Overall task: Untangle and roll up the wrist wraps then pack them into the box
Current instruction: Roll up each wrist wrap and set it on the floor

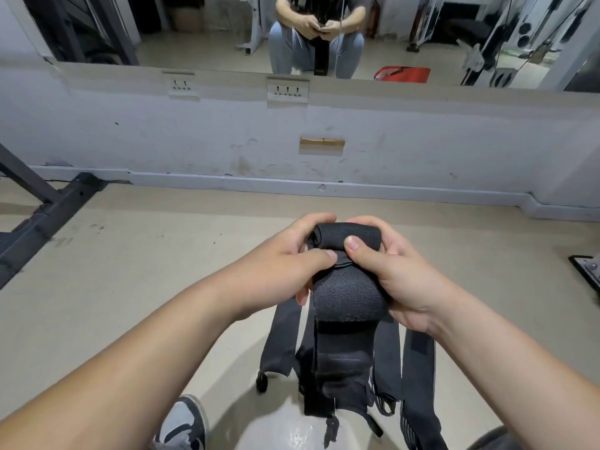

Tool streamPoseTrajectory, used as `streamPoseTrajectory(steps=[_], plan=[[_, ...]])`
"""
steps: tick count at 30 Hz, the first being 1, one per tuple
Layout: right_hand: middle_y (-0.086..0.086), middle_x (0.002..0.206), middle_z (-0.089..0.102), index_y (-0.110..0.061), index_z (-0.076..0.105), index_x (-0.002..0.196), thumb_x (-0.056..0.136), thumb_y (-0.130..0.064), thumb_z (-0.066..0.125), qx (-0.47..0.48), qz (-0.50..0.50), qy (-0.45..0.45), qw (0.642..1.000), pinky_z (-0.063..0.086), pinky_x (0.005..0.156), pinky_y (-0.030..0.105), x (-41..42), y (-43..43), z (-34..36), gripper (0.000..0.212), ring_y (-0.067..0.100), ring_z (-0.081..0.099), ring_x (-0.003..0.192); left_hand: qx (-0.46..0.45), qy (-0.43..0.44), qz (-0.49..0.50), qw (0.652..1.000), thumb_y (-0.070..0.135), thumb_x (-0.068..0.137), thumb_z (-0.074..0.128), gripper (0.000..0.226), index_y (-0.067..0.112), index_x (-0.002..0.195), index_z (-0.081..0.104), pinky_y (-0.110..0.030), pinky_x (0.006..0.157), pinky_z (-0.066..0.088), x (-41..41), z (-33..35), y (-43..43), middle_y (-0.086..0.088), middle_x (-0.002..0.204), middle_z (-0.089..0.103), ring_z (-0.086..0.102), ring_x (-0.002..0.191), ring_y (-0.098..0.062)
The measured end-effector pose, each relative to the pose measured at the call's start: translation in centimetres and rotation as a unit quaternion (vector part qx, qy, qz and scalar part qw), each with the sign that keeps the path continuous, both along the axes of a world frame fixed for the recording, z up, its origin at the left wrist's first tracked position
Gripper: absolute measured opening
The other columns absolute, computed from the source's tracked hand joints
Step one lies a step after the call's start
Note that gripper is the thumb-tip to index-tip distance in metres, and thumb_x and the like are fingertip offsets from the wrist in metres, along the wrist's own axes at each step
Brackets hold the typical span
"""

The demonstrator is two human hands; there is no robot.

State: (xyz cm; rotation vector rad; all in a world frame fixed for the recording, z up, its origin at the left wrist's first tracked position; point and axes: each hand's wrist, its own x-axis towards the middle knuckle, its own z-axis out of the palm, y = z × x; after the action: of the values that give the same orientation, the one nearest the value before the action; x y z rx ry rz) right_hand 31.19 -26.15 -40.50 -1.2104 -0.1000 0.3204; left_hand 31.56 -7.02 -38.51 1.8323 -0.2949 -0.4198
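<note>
A black woven wrist wrap [349, 287] is partly rolled at its far end, and I hold it in both hands above the floor. My left hand [292, 258] grips the left side of the roll, thumb pressed on top. My right hand [389, 267] grips the right side, thumb on the rolled part. The wrap's loose end hangs down toward me. Below it dangle several more black straps [344, 368], tangled together, some with thumb loops and striped edges. No box is in view.
A white wall with power sockets [287, 90] and a mirror above it stands ahead; the mirror shows a seated person. A black rack base [48, 216] lies at left, a dark plate [587, 267] at right. My shoe [183, 423] rests on the beige floor.
</note>
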Motion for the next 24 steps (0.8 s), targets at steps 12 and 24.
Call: streamPoseTrajectory(steps=[12, 24], plan=[[-0.004, 0.099, 0.070, -0.030, 0.056, 0.123, 0.105, -0.018, 0.058, -0.191, 0.016, -0.167, 0.967, 0.053, 0.085, 0.032, 0.1, -0.5, -0.9, 0.022, 0.009, 0.064, 0.094, -0.094, 0.000, 0.015, 0.995, 0.001, 0.108, 0.051, 0.032, 0.011, 0.138, 0.054, -0.015, 0.048, 0.043, -0.7, -0.9, -0.2, 0.006, 0.084, 0.068, 0.057, 0.056, -0.001], [-0.004, 0.112, 0.073, -0.025, 0.068, 0.112, 0.096, 0.007, 0.056, -0.189, 0.020, -0.220, 0.957, 0.051, 0.096, 0.024, 0.3, -1.0, 0.1, 0.038, 0.010, 0.066, 0.108, -0.177, 0.086, 0.086, 0.977, 0.041, 0.111, 0.047, 0.034, 0.019, 0.131, 0.064, -0.053, 0.090, 0.047, -0.7, -1.4, -1.9, -0.024, 0.132, 0.067, 0.065, 0.110, -0.040]])
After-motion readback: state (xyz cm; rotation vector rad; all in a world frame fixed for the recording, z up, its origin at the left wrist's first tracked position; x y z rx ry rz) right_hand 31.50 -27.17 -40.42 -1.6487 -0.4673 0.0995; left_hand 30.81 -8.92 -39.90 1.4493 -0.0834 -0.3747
